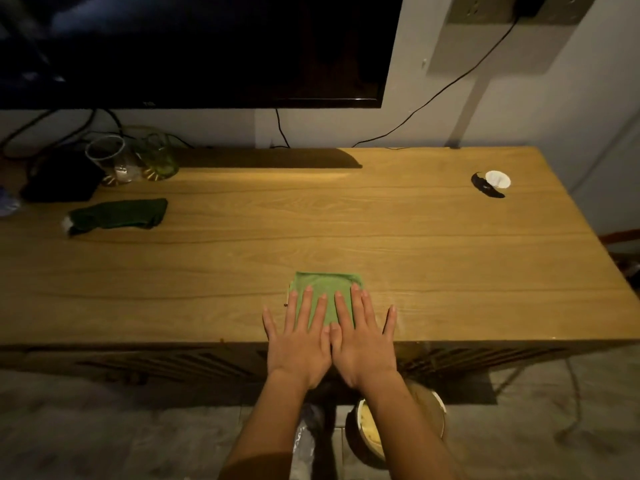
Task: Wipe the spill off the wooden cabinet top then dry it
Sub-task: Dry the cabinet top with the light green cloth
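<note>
A folded light green cloth (323, 284) lies flat near the front edge of the wooden cabinet top (381, 230). My left hand (299, 341) and my right hand (363, 341) rest side by side on the cloth, palms down, fingers spread and pressing it onto the wood. The near half of the cloth is hidden under my fingers. A faint pale sheen shows on the wood just right of my right hand. A second, dark green cloth (117, 216) lies crumpled at the back left of the top.
A dark TV screen (194, 46) hangs above the cabinet. Two glass vessels (135, 159) and a black object (59, 178) stand at the back left. A small white dish (497, 179) with a black item sits at the back right. A bin (401, 431) stands on the floor below.
</note>
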`<state>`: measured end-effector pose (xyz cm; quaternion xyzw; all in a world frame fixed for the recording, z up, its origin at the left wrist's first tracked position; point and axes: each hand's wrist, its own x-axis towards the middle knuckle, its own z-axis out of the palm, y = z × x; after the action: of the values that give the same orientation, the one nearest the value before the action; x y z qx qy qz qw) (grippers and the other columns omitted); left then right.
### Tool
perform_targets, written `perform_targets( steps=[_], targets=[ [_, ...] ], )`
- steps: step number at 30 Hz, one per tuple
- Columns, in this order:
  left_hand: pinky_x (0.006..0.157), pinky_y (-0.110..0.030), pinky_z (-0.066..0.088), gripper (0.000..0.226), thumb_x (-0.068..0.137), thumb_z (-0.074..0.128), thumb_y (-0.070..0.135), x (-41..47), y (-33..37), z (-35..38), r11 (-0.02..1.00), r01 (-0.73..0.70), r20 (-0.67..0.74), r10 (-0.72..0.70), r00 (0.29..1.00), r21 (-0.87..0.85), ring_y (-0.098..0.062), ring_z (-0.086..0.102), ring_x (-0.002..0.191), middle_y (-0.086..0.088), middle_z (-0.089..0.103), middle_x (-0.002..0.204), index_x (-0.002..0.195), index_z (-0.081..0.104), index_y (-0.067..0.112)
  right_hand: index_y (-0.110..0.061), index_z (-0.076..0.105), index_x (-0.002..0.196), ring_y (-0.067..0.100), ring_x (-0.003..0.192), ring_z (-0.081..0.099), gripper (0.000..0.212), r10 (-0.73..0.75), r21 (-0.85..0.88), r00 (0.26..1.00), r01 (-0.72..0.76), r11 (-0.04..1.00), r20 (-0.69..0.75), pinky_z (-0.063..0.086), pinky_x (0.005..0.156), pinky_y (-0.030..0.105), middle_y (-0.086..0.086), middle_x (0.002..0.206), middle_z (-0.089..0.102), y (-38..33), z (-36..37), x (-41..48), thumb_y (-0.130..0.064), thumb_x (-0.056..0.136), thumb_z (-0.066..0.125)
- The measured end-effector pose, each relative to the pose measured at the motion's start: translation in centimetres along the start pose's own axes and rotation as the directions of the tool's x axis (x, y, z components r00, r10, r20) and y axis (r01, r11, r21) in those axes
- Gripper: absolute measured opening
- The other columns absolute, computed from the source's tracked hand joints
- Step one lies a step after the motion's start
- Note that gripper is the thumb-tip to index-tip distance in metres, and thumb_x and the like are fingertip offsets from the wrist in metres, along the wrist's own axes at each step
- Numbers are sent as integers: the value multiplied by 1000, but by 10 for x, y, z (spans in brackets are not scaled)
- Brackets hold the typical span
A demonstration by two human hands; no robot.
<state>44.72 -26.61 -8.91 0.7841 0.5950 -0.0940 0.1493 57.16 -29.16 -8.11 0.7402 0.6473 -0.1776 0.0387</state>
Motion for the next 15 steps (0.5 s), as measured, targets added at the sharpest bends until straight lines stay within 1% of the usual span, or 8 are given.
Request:
perform_targets(
  steps=[2, 4, 6, 9, 11, 13, 14, 15],
  targets=[
    [108, -65, -22, 57, 95, -9, 51, -11, 3, 3, 1000, -9, 7, 9, 1000, 7, -20, -38, 141, 6, -39, 155, 145, -31, 36, -29, -26, 148, 18, 140, -36, 58, 0, -43, 1000, 0, 999, 4, -19, 109, 64, 1, 155, -36, 2, 2, -11, -47, 97, -3],
    [108, -65, -21, 57, 94, -12, 51, -17, 4, 8, 1000, -28, -3, 28, 1000, 14, -21, -38, 141, 6, -40, 154, 144, -34, 35, -27, -28, 147, 20, 139, -37, 59, 4, -67, 1000, -4, 998, 10, -19, 108, 65, 3, 154, -38, 2, 6, -19, -46, 96, -6],
    [110, -65, -20, 58, 92, -16, 51, -17, 3, 10, 999, -31, -33, 32, 999, 19, -21, -35, 143, 5, -37, 156, 144, -33, 35, -26, -30, 146, 22, 138, -39, 60, 5, -77, 1000, -4, 997, 10, -20, 108, 65, 4, 153, -40, 3, 7, -18, -45, 94, -9],
    [112, -65, -16, 58, 94, -10, 51, -15, 1, 8, 998, -57, -51, 58, 997, 16, -23, -28, 146, 4, -28, 159, 149, -23, 35, -24, -31, 146, 23, 138, -40, 61, -19, -109, 1000, 21, 994, 24, -19, 108, 66, 7, 152, -41, 4, 6, -11, -45, 93, -11],
    [114, -66, -6, 59, 98, 3, 48, -17, 3, 2, 998, -66, -78, 66, 995, 4, -27, -13, 150, 0, -13, 164, 154, -4, 31, -24, -31, 146, 24, 138, -40, 61, -23, -108, 1000, 26, 994, 21, -18, 109, 66, 8, 152, -40, 5, 7, -12, -46, 94, -9],
    [112, -67, 8, 58, 100, 14, 44, -16, 4, -5, 997, -80, -74, 79, 994, -10, -31, 8, 150, -4, 8, 164, 155, 16, 26, -24, -23, 150, 25, 142, -34, 62, -25, -107, 1000, 25, 994, 8, -13, 111, 66, 9, 156, -34, 6, 8, -10, -47, 95, -5],
    [111, -67, 12, 58, 101, 13, 43, -15, 4, -8, 997, -79, -55, 77, 995, -19, -32, 13, 150, -5, 14, 164, 155, 20, 24, -24, -12, 153, 27, 146, -25, 62, -24, -96, 1000, 23, 995, -7, -7, 112, 66, 10, 160, -23, 5, 5, -10, -46, 97, 2],
    [110, -67, 14, 60, 101, 7, 43, -12, 4, -9, 997, -79, -34, 78, 996, -24, -32, 16, 150, -6, 15, 164, 156, 17, 22, -22, 3, 155, 30, 149, -10, 63, -23, -59, 1000, 22, 998, -11, 2, 113, 66, 12, 163, -7, 5, 1, -8, -45, 97, 13]
  ],
)
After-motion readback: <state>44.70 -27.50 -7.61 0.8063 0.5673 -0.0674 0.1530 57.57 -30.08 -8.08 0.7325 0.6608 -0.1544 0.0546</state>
